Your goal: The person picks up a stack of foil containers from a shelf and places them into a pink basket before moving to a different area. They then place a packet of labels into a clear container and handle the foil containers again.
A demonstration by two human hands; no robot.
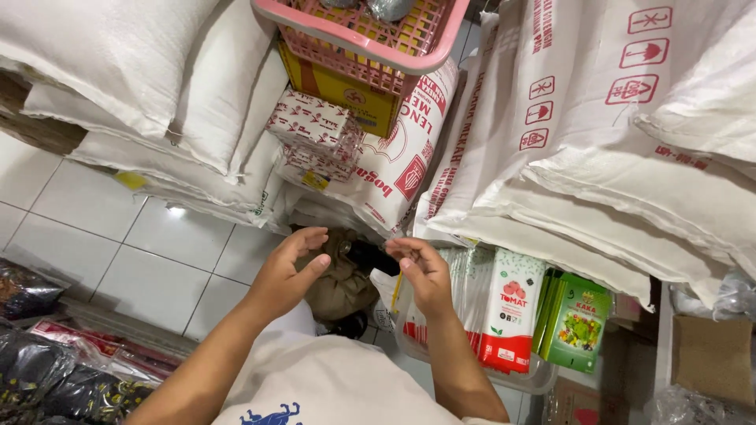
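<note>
White sacks [598,134] stacked at the right edge of the floor are woven plastic, matt and slightly coarse, with red print. A pink basket [370,43] at the top edge is smooth, moulded plastic lattice. The floor [150,260] is glossy white ceramic tile that catches light. Upright sauce pouches [512,311] and green packets [579,323] look like shiny plastic film. A yellow box [339,94] is matt cardboard. At the bottom edge, the person's shirt [331,386] is soft white cloth.

White sacks [598,149] with red printing are stacked along the floor's far edge. A yellow box [339,90] and patterned white-and-red packets [315,130] are wedged between them; red-white pouches [512,315] and green pouches [577,323] are stood below.
</note>
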